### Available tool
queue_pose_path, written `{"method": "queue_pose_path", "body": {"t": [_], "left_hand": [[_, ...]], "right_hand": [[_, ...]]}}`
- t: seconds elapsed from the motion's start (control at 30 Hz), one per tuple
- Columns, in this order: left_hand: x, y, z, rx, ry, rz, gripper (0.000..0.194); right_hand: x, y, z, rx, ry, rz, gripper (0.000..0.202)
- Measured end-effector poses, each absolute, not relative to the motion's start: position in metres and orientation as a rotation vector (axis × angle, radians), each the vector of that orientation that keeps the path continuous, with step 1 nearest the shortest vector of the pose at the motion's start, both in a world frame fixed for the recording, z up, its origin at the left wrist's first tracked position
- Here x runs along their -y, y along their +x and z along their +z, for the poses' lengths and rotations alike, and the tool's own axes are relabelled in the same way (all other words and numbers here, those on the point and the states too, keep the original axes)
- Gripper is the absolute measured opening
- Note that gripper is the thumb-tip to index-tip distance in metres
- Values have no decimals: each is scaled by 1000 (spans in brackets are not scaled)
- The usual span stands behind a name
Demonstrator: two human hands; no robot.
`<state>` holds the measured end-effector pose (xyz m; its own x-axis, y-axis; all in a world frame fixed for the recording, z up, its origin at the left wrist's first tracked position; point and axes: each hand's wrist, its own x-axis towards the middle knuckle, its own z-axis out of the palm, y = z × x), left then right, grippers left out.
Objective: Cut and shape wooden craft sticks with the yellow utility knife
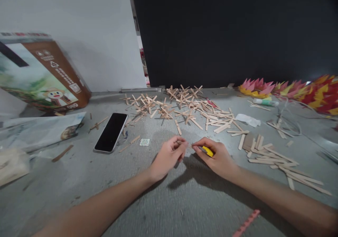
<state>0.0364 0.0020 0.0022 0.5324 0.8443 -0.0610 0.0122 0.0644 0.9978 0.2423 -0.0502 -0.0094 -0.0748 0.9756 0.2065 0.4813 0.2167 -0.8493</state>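
My left hand (170, 155) is closed in a pinch near the middle of the table. A small piece of wooden craft stick (189, 146) shows at its fingertips, mostly hidden by the fingers. Facing it, my right hand (215, 157) is wrapped round a yellow utility knife (208, 151), whose front end points at the stick. The two sets of fingertips are close together, just above the grey tabletop (148, 201). Beyond them lie crossed craft sticks (165, 110) in a heap and loose craft sticks (219, 119).
A black phone (111, 133) and a small printed square packet (144, 142) lie left of my hands. Further left are a plastic bag (44, 126) and a brown printed carton (60, 78). More sticks (280, 161), a glue stick (265, 102), folded paper pieces (311, 92) and a pink strip (246, 223) are rightward.
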Motion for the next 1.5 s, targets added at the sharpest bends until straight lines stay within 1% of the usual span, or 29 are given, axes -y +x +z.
{"method": "queue_pose_path", "body": {"t": [0.17, 0.3, 0.4, 0.53, 0.6, 0.67, 0.73, 0.83, 0.87, 0.93, 1.03, 1.1, 1.2, 1.5], "left_hand": [[1, 36, 6, -808, 1447, 687, 34], [1, 36, 6, -811, 1480, 669, 30], [3, 35, 8, -789, 1579, 573, 34], [7, 33, 11, -731, 1756, 464, 36], [7, 33, 9, -729, 1731, 501, 35], [7, 33, 6, -752, 1653, 615, 35], [6, 34, 3, -783, 1595, 731, 34], [7, 34, 0, -807, 1591, 785, 34], [7, 34, 0, -810, 1604, 775, 34], [8, 33, 0, -819, 1644, 750, 35], [10, 32, 2, -871, 1738, 729, 36], [11, 32, 2, -896, 1802, 720, 36], [13, 31, 2, -898, 1851, 707, 36], [15, 30, 2, -900, 1887, 634, 35]], "right_hand": [[51, 242, -7, 1704, -1361, 773, 19], [49, 240, -4, 1626, -1397, 671, 19], [47, 239, -3, 1525, -1430, 585, 23], [46, 239, 1, 1498, -1433, 602, 26], [48, 239, 7, 1493, -1402, 681, 26], [52, 239, 16, 1464, -1314, 799, 33], [57, 239, 27, 1463, -1258, 855, 31], [67, 237, 44, 1623, -1402, 807, 21], [70, 235, 48, 1666, -1426, 848, 25], [78, 229, 52, 1593, -1466, 1063, 32], [89, 218, 51, 1337, -1461, 1501, 34], [94, 213, 47, 1235, -1425, 1650, 33], [97, 208, 42, 1170, -1386, 1711, 31], [96, 206, 48, 1148, -1376, 1707, 31]]}}
